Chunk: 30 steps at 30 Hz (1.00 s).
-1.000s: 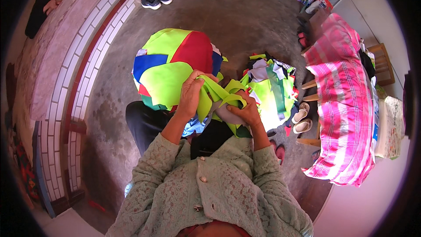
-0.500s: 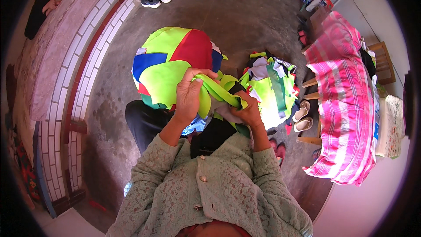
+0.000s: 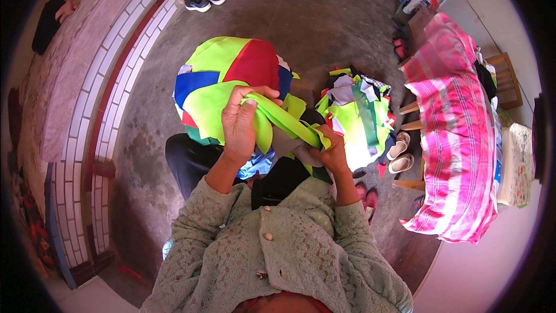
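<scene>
The person wears a pale green lace cardigan (image 3: pixel 278 255) with small round buttons (image 3: pixel 267 236).

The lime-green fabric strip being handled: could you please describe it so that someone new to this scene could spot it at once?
Start at the big multicoloured cloth bundle on the concrete floor. Just in front of it, the left hand and right hand pinch the lime-green fabric strip between them. Unlike the heaped scraps to the right, it is one narrow band held taut in the air.

Home courtyard, bare concrete floor (image 3: pixel 324 17), tiled step (image 3: pixel 110 98) at left, shoes (image 3: pixel 200 3) upper left, slippers (image 3: pixel 398 153) and pink striped bag (image 3: pixel 457 139) at right
</scene>
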Tool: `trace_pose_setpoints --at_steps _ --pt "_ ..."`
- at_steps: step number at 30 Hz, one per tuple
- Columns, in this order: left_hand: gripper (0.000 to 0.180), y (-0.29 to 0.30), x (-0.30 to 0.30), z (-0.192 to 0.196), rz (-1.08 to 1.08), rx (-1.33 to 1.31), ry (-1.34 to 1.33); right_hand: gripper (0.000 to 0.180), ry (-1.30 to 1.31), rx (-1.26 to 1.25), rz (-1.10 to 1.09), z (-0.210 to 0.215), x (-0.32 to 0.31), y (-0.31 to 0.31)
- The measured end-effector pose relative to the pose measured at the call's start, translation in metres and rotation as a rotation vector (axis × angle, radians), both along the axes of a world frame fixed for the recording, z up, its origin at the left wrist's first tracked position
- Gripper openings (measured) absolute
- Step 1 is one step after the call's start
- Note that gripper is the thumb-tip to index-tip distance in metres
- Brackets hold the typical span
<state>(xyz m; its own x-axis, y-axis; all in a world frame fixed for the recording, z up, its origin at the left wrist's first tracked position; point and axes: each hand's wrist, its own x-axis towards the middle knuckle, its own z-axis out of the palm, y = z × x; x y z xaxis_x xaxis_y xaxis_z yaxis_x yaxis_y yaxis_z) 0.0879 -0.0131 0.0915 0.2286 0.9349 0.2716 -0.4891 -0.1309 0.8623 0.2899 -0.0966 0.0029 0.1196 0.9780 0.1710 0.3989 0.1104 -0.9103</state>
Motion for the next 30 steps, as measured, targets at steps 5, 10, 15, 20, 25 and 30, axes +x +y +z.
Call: trace_pose_setpoints --at_steps 5,10,15,20,25,30 --pt "0.021 0.014 -0.01 0.009 0.067 0.077 -0.074 0.035 0.006 -0.065 -0.022 -0.006 0.0 -0.001" --pt "0.022 0.021 -0.019 0.024 0.197 0.212 -0.014 0.033 -0.013 -0.053 -0.022 -0.015 -0.002 0.001" --pt "0.029 0.03 -0.035 0.032 0.349 0.251 0.03 0.032 0.007 -0.057 -0.016 -0.017 0.0 0.001" --pt "0.033 0.037 -0.053 0.047 0.472 0.293 0.036 0.031 0.004 -0.009 -0.009 -0.019 0.001 0.001" --pt "0.035 0.042 -0.07 0.051 0.561 0.324 0.017 0.031 -0.025 0.01 -0.026 -0.019 0.0 0.002" --pt "0.04 0.042 -0.091 0.064 0.617 0.329 -0.02 0.033 -0.007 0.026 -0.048 -0.023 0.001 0.004"
